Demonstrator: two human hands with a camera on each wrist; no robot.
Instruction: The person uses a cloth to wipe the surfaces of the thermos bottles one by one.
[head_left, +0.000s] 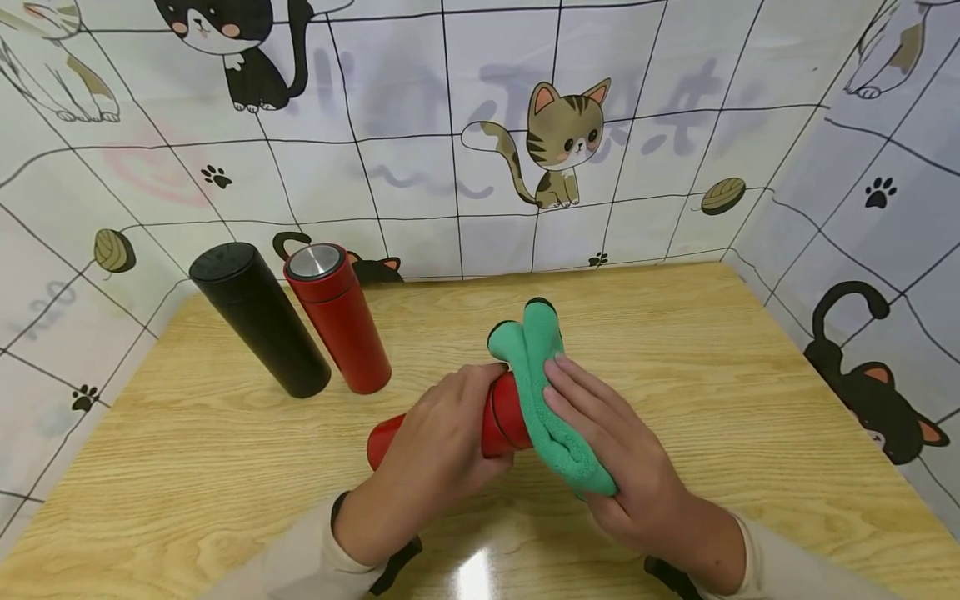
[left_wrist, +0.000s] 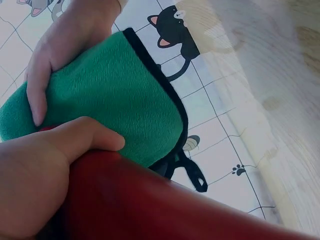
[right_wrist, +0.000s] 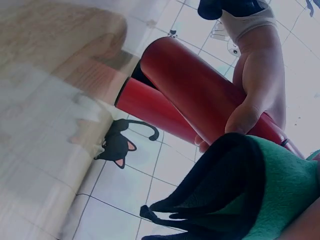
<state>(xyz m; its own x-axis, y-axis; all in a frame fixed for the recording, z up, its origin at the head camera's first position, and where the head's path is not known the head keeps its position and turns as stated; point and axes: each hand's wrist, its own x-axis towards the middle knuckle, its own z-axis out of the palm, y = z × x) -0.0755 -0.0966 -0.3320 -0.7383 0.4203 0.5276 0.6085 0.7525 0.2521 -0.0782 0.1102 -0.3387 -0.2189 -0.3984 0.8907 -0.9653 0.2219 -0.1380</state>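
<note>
Tilted above the table, a red thermos bottle [head_left: 504,421] is gripped round its body by my left hand [head_left: 442,433]. The bottle's lid end is covered by a folded green towel [head_left: 551,425] with black edging. My right hand [head_left: 637,462] holds this towel against that end, fingers on top and thumb below. In the left wrist view, the left thumb lies along the red bottle [left_wrist: 130,195] beside the green towel [left_wrist: 110,95]. The right wrist view shows the towel's dark edge and loop hanging off the red bottle [right_wrist: 190,85].
A black thermos bottle [head_left: 262,325] and another red thermos bottle [head_left: 339,325] with a silver-topped lid stand side by side on the wooden table [head_left: 225,467], left of my hands. Behind and beside the table hangs a white cat-print cloth [head_left: 405,183].
</note>
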